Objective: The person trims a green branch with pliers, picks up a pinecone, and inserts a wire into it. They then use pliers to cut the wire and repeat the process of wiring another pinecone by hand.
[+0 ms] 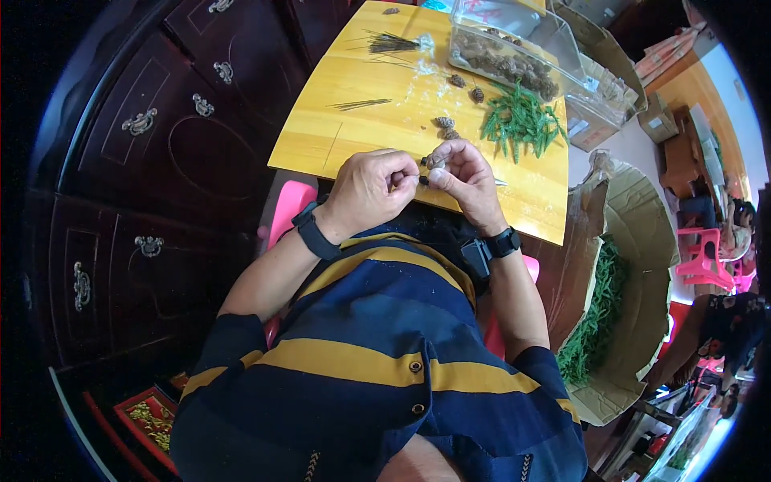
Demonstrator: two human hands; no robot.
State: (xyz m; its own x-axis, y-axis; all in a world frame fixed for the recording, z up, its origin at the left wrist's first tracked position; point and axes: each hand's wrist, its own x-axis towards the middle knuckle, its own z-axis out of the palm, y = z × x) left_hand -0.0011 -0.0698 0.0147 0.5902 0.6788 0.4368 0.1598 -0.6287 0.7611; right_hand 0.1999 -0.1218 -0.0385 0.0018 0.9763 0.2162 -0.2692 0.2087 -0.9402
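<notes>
Over the near edge of the yellow table, my right hand (469,181) pinches a small brown pine cone (436,161) between thumb and fingers. My left hand (376,189) is closed right beside it, fingertips pressed together; whatever is in them is too small to make out. Small dark bits show between the two hands. Just beyond lie loose pine cones (446,127). A pile of green artificial sprigs (522,120) sits to the right. Thin dark wires (359,104) lie further left, with a larger wire bundle (391,43) behind them.
A clear plastic bin (458,58) of pine cones stands at the table's back right. Right of the table, an open cardboard box (642,289) holds more greenery. Dark cabinets (173,161) line the left. A pink stool (705,259) and other people appear at far right.
</notes>
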